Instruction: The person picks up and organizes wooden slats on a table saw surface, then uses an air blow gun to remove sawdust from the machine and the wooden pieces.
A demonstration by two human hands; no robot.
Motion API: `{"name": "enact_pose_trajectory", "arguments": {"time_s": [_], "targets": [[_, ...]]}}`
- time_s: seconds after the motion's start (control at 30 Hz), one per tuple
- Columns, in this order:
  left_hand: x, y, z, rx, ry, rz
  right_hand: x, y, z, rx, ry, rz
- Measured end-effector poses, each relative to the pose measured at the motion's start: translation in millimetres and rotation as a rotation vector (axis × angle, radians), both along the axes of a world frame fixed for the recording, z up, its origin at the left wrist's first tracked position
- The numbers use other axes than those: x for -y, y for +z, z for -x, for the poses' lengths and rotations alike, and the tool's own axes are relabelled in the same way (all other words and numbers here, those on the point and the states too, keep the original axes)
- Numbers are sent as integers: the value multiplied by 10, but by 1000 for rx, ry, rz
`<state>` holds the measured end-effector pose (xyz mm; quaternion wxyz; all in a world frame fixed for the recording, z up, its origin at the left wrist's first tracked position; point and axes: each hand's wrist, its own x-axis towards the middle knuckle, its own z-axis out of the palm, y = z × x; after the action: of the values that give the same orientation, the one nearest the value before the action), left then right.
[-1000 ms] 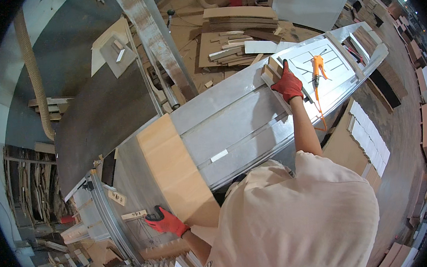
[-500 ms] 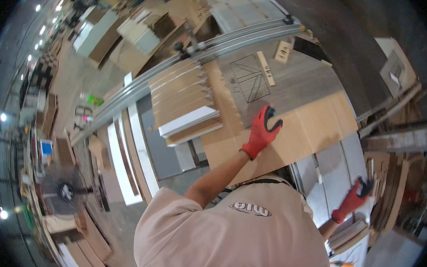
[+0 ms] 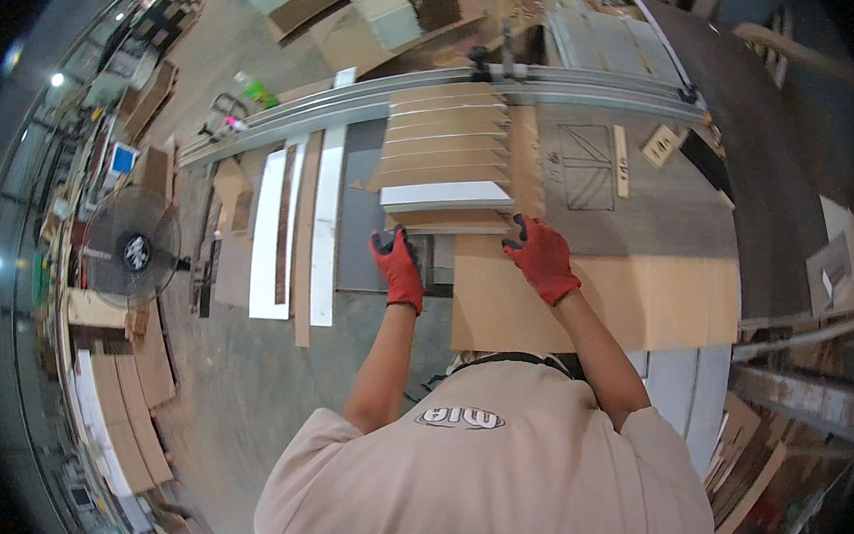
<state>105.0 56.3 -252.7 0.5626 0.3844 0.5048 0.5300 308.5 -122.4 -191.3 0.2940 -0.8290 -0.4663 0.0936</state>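
Note:
A stack of brown wooden boards with white edges (image 3: 443,150) lies in front of me, stepped back row upon row. A white-edged board (image 3: 441,196) is at its near end, above a few brown edges. My left hand (image 3: 399,271), in a red glove with black fingertips, is at the stack's near left corner with its fingers apart. In a matching glove, my right hand (image 3: 544,261) is at the near right corner, thumb and fingers spread. Neither hand visibly grips a board; whether the fingertips touch the stack I cannot tell.
Below my right hand lies a light wood panel (image 3: 600,304), beside a grey board with a drawn diagram (image 3: 657,199). A metal rail (image 3: 314,108) crosses behind the stack. White strips (image 3: 329,235) lie at left, and a fan (image 3: 135,250) stands farther left.
My view has turned left. My left hand has moved from over the panel to the stack's left corner; my right hand has come from far right to its right corner.

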Motion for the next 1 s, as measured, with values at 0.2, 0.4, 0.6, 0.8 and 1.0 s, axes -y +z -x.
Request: {"name": "enact_pose_trajectory", "arguments": {"time_s": [0.2, 0.4, 0.6, 0.8, 1.0], "targets": [[-254, -215, 53, -79, -79, 42, -315, -223, -24, 145, 23, 44], [-105, 3, 75, 164, -25, 126, -208, -295, -73, 104, 90, -69], [315, 771, 67, 424, -41, 48, 91, 326, 86, -335, 6, -301], [674, 1248, -269, 513, -384, -49, 438, 545, 276, -2200, 22, -876], [1191, 1379, -589, 364, -642, -27, 647, 1170, 290, -1692, -429, -887]]}}
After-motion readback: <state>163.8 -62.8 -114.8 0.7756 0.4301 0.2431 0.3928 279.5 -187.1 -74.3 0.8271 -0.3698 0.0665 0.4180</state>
